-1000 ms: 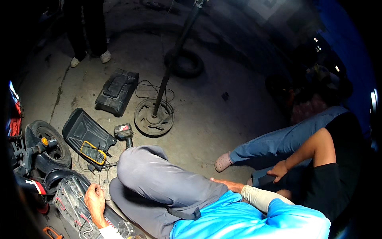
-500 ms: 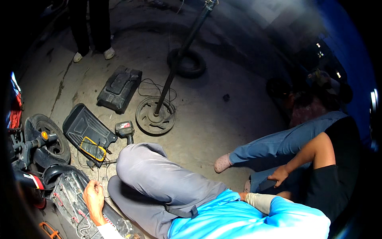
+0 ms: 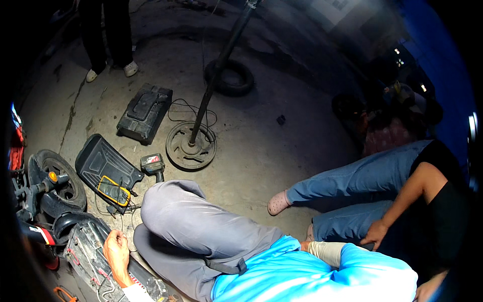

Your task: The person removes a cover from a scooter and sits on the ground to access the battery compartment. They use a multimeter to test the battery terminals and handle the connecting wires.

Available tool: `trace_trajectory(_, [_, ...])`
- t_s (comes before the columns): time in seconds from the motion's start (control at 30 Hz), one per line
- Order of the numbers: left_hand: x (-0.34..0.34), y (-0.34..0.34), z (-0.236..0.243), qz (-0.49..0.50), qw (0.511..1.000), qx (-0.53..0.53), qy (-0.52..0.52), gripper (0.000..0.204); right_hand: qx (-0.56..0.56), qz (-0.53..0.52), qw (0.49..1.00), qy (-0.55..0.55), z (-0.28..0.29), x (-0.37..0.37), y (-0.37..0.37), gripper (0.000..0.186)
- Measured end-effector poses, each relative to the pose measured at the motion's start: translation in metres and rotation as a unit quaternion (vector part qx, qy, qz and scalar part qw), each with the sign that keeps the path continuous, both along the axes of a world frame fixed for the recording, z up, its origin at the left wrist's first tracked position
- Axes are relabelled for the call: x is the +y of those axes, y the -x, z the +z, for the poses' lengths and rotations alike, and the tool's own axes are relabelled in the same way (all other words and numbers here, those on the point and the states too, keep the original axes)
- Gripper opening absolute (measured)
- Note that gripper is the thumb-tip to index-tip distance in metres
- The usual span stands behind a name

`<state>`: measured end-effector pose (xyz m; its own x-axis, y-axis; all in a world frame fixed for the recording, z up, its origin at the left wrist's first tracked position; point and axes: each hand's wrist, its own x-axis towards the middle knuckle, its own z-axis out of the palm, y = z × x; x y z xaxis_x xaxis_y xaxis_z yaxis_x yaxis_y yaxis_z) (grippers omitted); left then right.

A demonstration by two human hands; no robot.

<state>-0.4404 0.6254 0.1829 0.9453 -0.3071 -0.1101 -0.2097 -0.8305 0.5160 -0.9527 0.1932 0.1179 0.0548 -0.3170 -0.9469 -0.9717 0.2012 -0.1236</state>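
Bare concrete floor [image 3: 261, 151] beyond the raised knee [image 3: 166, 204]; multimeter [image 3: 113, 191] and drill [image 3: 153, 164] crowding the left.

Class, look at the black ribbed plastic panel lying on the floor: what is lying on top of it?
A yellow-cased multimeter with its leads lies on the black panel. Whatever is under the panel is covered.

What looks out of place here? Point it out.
The scooter at lower left lies opened up, its wiring bare under the left hand. Two black panels lie loose on the floor, a yellow meter resting on one.
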Motion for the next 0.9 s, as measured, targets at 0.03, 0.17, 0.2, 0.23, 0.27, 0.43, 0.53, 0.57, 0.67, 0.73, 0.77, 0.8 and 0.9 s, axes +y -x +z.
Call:
trace_trajectory(0.03, [0.000, 0.000, 0.000, -0.001, 1.000, 0.001, -0.003, 0.009, -0.002, -0.002, 1.000, -0.001, 0.000, 0.000, -0.001, 0.043])
trace_trajectory(0.17, [0.005, 0.001, -0.001, 0.006, 1.000, -0.002, -0.005, 0.008, 0.000, 0.012, 1.000, 0.009, -0.006, 0.000, 0.000, 0.041])
trace_trajectory(0.2, [0.003, 0.001, -0.001, 0.005, 1.000, -0.004, -0.004, 0.008, -0.002, 0.012, 1.000, 0.011, -0.006, 0.001, 0.002, 0.041])
trace_trajectory(0.23, [0.001, 0.000, -0.001, 0.004, 1.000, -0.004, -0.005, 0.008, -0.005, 0.011, 1.000, 0.012, -0.006, 0.001, 0.004, 0.040])
trace_trajectory(0.27, [0.002, 0.000, -0.001, 0.005, 1.000, -0.003, -0.008, 0.008, -0.006, 0.014, 1.000, 0.013, -0.007, 0.000, 0.003, 0.040])
trace_trajectory(0.43, [0.003, 0.000, -0.001, -0.001, 1.000, 0.000, -0.010, 0.009, -0.043, 0.043, 0.998, 0.034, -0.012, -0.007, -0.008, 0.037])
trace_trajectory(0.53, [0.003, 0.001, -0.002, -0.001, 1.000, -0.010, -0.010, 0.009, -0.138, 0.069, 0.985, 0.083, 0.001, -0.027, -0.050, 0.036])
trace_trajectory(0.57, [0.004, 0.000, -0.005, -0.005, 1.000, -0.013, -0.012, 0.009, -0.200, 0.056, 0.972, 0.107, 0.014, -0.035, -0.075, 0.035])
trace_trajectory(0.67, [0.001, 0.001, 0.002, -0.013, 1.000, -0.020, -0.019, 0.009, -0.393, -0.002, 0.904, 0.171, 0.120, -0.049, -0.187, 0.032])
trace_trajectory(0.73, [0.004, 0.000, 0.002, -0.006, 0.999, -0.013, -0.030, 0.010, -0.554, 0.006, 0.807, 0.205, 0.216, -0.042, -0.254, 0.039])
trace_trajectory(0.77, [0.003, -0.001, 0.000, -0.007, 0.999, -0.016, -0.032, 0.010, -0.629, 0.034, 0.746, 0.217, 0.261, -0.038, -0.275, 0.041])
trace_trajectory(0.8, [0.004, 0.000, 0.000, -0.005, 0.999, -0.019, -0.035, 0.011, -0.702, 0.042, 0.679, 0.211, 0.303, -0.030, -0.291, 0.043])
trace_trajectory(0.9, [0.005, 0.001, 0.005, -0.008, 0.999, -0.037, -0.021, 0.012, -0.811, 0.163, 0.501, 0.255, 0.398, -0.023, -0.304, 0.081])
